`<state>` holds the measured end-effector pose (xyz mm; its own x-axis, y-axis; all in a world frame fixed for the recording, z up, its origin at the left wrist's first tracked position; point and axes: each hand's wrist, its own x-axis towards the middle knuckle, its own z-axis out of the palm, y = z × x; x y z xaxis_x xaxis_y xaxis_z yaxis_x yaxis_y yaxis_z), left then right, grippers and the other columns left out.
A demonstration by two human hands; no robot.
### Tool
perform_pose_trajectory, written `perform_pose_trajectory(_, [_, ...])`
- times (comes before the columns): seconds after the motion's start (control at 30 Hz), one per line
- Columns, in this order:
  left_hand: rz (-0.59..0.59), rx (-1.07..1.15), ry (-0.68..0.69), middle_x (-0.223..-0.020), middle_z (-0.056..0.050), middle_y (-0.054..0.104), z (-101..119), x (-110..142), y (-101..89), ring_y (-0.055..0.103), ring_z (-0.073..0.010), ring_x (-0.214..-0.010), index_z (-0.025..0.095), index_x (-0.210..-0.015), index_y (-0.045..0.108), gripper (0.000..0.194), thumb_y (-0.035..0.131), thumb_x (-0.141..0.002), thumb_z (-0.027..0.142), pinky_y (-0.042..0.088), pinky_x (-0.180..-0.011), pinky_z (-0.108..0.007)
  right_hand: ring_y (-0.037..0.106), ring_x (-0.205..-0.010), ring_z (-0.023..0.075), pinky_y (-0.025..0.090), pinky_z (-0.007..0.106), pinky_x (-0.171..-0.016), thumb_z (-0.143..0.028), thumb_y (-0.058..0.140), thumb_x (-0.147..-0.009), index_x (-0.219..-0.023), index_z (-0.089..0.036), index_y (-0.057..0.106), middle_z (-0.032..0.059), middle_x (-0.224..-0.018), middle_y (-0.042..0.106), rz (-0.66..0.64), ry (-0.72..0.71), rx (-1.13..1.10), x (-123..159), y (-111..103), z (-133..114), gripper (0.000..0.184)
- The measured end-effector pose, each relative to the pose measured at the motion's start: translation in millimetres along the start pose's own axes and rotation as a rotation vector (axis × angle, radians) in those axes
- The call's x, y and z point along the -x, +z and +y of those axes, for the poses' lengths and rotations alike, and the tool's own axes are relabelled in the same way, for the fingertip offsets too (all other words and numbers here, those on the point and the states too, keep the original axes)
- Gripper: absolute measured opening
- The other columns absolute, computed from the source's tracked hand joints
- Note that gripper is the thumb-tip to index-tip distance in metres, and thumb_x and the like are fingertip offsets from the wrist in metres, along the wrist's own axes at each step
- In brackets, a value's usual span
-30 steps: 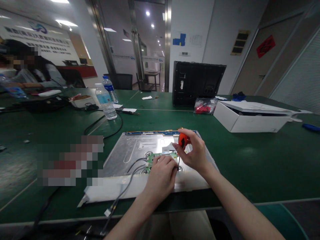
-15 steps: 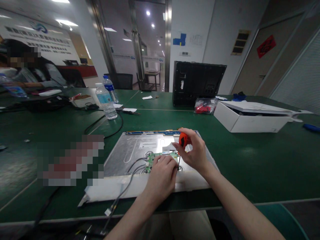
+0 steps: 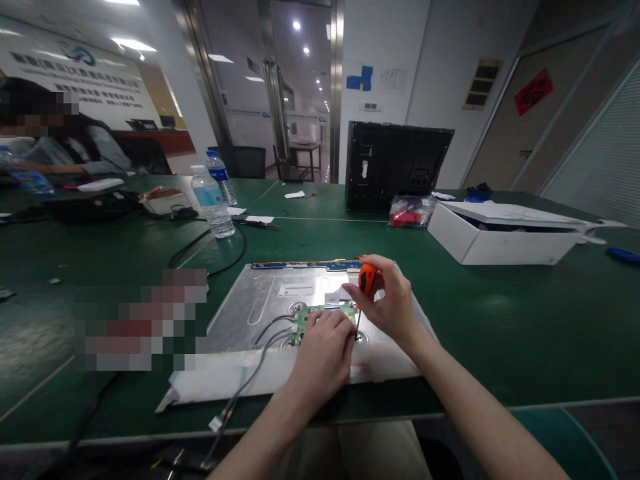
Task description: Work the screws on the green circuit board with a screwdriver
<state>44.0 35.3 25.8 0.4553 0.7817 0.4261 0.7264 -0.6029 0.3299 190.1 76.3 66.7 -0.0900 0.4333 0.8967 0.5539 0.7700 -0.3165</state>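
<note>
My right hand [image 3: 393,303] grips the orange-and-black handle of a screwdriver [image 3: 367,279] held upright, its thin shaft pointing down at the right edge of a green circuit board [image 3: 302,320]. The board lies on the silvery metal back of a display panel [image 3: 240,303]. My left hand [image 3: 325,343] rests over the board, fingers curled and close together beside the screwdriver's tip. What those fingers pinch, if anything, is hidden. Grey cables [image 3: 263,357] run from the board's left side over the panel's white near strip. A blue circuit strip [image 3: 300,266] borders the far edge.
Two water bottles [image 3: 213,203] stand beyond the panel at left. A black monitor housing [image 3: 395,167] stands at the back, a bag with red contents [image 3: 407,212] before it. An open white box [image 3: 515,247] sits at right. Another person [image 3: 95,143] sits at far left.
My right hand and the screwdriver handle have shifted very slightly, the fingers turning a little on the handle. My left hand and the panel stay in place.
</note>
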Motion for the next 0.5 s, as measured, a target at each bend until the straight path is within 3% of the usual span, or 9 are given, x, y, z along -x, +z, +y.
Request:
perform_pose_trajectory(0.17, [-0.015,0.006,-0.005,-0.087,-0.004,0.063,-1.1,0.1,1.6,0.055,-0.0218,-0.087,0.019,-0.08,0.059,0.015,0.049,-0.085,0.009,0.038,-0.087,-0.041,0.042,-0.048,0.0067,0.036,0.017,-0.044,-0.041,0.065,-0.083,-0.108,-0.023,0.041,-0.0069,-0.07,0.048,0.021,0.022,0.06,0.7,1.4,0.8,0.039])
perform_pose_trajectory(0.3, [-0.012,-0.002,-0.008,-0.086,-0.004,0.063,-0.6,-0.6,1.4,0.055,-0.0217,-0.086,0.019,-0.08,0.059,0.015,0.049,-0.086,0.009,0.038,-0.087,-0.041,0.041,-0.048,0.0069,0.036,0.017,-0.046,-0.043,0.063,-0.084,-0.109,-0.023,0.042,-0.0079,-0.067,0.046,-0.015,0.021,0.073,1.2,0.9,-0.5,0.038])
perform_pose_trajectory(0.5, [-0.016,-0.002,-0.001,-0.087,-0.004,0.063,0.8,-0.2,-0.9,0.056,-0.0222,-0.087,0.019,-0.082,0.06,0.014,0.05,-0.085,0.01,0.039,-0.087,-0.041,0.043,-0.049,0.0075,0.037,0.019,-0.048,-0.025,0.052,-0.086,-0.121,-0.02,0.041,-0.0057,-0.069,0.047,-0.166,0.057,-0.038,0.6,-3.7,-6.3,0.037])
